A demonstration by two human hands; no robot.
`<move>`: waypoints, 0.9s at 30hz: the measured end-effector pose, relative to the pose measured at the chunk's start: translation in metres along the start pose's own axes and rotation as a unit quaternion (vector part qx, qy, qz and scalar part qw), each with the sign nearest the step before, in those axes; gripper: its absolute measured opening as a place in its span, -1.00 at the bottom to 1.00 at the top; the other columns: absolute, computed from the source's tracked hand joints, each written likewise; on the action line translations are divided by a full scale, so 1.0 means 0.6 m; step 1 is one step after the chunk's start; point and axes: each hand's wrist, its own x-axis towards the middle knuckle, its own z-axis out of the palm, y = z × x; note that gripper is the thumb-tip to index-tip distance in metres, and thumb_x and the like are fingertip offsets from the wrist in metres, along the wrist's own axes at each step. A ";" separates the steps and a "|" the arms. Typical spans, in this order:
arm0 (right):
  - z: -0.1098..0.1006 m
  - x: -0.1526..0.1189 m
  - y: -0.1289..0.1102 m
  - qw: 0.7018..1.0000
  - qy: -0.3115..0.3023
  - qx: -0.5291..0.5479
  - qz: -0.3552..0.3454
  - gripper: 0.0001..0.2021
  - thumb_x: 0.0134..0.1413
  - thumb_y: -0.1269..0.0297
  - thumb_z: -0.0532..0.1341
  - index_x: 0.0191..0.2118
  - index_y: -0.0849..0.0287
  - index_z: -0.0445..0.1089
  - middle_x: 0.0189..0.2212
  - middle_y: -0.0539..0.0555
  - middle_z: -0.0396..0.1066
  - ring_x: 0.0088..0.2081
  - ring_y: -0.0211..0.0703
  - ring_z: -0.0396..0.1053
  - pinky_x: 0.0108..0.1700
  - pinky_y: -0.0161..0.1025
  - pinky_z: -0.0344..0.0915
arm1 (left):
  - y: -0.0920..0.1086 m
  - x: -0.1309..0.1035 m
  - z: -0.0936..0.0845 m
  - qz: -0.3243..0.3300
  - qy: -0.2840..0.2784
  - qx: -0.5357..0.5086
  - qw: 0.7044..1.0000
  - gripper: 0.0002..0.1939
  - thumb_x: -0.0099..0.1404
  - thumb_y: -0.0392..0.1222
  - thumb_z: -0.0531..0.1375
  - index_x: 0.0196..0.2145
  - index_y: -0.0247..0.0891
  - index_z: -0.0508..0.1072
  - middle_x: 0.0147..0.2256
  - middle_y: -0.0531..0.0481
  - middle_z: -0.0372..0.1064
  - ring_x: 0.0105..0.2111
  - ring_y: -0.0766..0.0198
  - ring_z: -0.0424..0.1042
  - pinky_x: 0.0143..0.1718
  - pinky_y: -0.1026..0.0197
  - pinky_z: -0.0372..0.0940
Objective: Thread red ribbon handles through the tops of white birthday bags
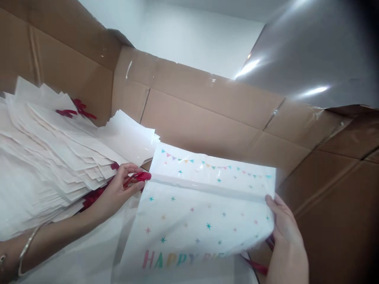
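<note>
A white printed bag (204, 209) with colored stars, bunting and "HAPPY" lettering is spread between my two hands. At its upper left edge, my left hand (127, 183) pinches a red ribbon (143, 176) that comes out of the bag's side. My right hand (284, 225) grips the bag's right edge, thumb on the front and the other fingers hidden behind. More dark red ribbon (256, 266) hangs below the bag near my right wrist.
A large pile of white bags (53, 157) with red ribbons lies at the left. Tall cardboard walls (201, 114) stand behind and at the right. A grey shiny surface (310, 55) is at the upper right.
</note>
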 end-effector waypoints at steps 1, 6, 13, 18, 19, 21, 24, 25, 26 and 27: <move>0.001 0.001 0.005 1.000 -0.016 -0.002 0.007 -0.48 -0.41 0.29 0.46 -0.16 0.16 0.43 -0.32 0.05 0.52 -0.46 -0.18 0.44 -0.44 -0.33 0.41 | -0.019 0.001 0.010 -0.035 0.017 -0.039 0.998 -0.56 0.13 0.05 0.23 -0.17 -0.18 0.14 -0.12 -0.05 0.26 -0.13 0.18 0.36 -0.23 0.18 0.36; -0.005 -0.003 0.024 0.998 -0.043 -0.016 0.036 -0.56 -0.24 0.29 0.40 -0.13 0.20 0.40 -0.31 0.06 0.52 -0.39 -0.13 0.47 -0.34 -0.27 0.41 | -0.083 0.014 0.042 -0.162 0.169 -0.121 0.965 -0.49 -0.09 -0.06 0.36 -0.28 -0.19 0.15 -0.23 0.06 0.15 -0.27 0.30 0.35 -0.32 0.29 0.37; -0.012 -0.039 0.054 0.997 -0.011 -0.033 0.074 -0.57 -0.11 0.29 0.32 -0.04 0.16 0.34 -0.28 0.01 0.52 -0.25 -0.08 0.47 -0.27 -0.25 0.42 | -0.089 0.015 0.073 -0.307 0.099 -0.157 0.933 -0.52 0.05 0.04 0.30 -0.18 -0.15 0.19 -0.32 0.05 0.33 -0.46 0.28 0.38 -0.53 0.30 0.28; -0.039 -0.081 0.080 0.993 0.042 -0.033 0.102 -0.38 -0.34 0.23 0.44 -0.04 0.18 0.31 -0.35 0.03 0.54 -0.30 -0.01 0.49 -0.30 -0.21 0.45 | -0.109 0.013 0.071 -0.244 0.033 -0.113 0.963 -0.27 0.00 0.07 0.32 0.05 -0.13 0.11 -0.27 0.02 0.40 -0.31 0.22 0.43 -0.38 0.28 0.29; -0.047 -0.094 0.085 0.992 0.050 -0.034 0.112 -0.34 -0.37 0.23 0.45 -0.02 0.17 0.30 -0.33 0.04 0.54 -0.32 -0.01 0.50 -0.31 -0.21 0.46 | -0.115 0.013 0.070 -0.241 0.021 -0.107 0.964 -0.24 0.01 0.07 0.32 0.08 -0.14 0.08 -0.27 0.02 0.40 -0.32 0.21 0.44 -0.37 0.27 0.29; -0.064 -0.118 0.094 0.988 0.067 -0.038 0.137 -0.27 -0.38 0.21 0.46 0.05 0.13 0.28 -0.30 0.04 0.53 -0.33 -0.02 0.50 -0.31 -0.20 0.46 | -0.125 0.012 0.071 -0.235 -0.003 -0.097 0.967 -0.21 0.01 0.07 0.32 0.10 -0.19 0.07 -0.31 0.01 0.39 -0.33 0.21 0.44 -0.36 0.24 0.29; -0.080 -0.148 0.107 0.982 0.092 -0.040 0.157 -0.21 -0.36 0.17 0.45 0.11 0.09 0.24 -0.27 0.05 0.53 -0.32 -0.03 0.50 -0.30 -0.21 0.46 | -0.130 0.004 0.076 -0.223 0.017 -0.084 0.971 -0.27 -0.01 0.05 0.33 0.01 -0.24 0.11 -0.35 0.02 0.39 -0.32 0.21 0.43 -0.31 0.23 0.28; -0.081 -0.155 0.111 0.983 0.097 -0.038 0.154 -0.21 -0.35 0.17 0.45 0.12 0.09 0.24 -0.26 0.05 0.53 -0.31 -0.03 0.50 -0.30 -0.21 0.46 | -0.129 0.000 0.077 -0.221 0.026 -0.086 0.971 -0.30 -0.01 0.04 0.33 -0.02 -0.23 0.10 -0.35 0.03 0.40 -0.30 0.22 0.43 -0.28 0.23 0.27; -0.081 -0.159 0.115 0.983 0.101 -0.036 0.148 -0.22 -0.36 0.17 0.45 0.11 0.09 0.25 -0.26 0.04 0.53 -0.31 -0.03 0.50 -0.29 -0.21 0.46 | -0.127 -0.004 0.078 -0.220 0.032 -0.089 0.971 -0.33 0.00 0.03 0.33 -0.06 -0.20 0.08 -0.34 0.05 0.40 -0.28 0.23 0.42 -0.25 0.24 0.27; -0.079 -0.162 0.118 0.984 0.103 -0.034 0.140 -0.24 -0.36 0.17 0.45 0.09 0.10 0.27 -0.26 0.04 0.53 -0.31 -0.03 0.50 -0.29 -0.21 0.46 | -0.124 -0.009 0.079 -0.221 0.033 -0.089 0.971 -0.36 0.03 0.02 0.32 -0.09 -0.17 0.05 -0.33 0.07 0.40 -0.26 0.24 0.42 -0.22 0.24 0.26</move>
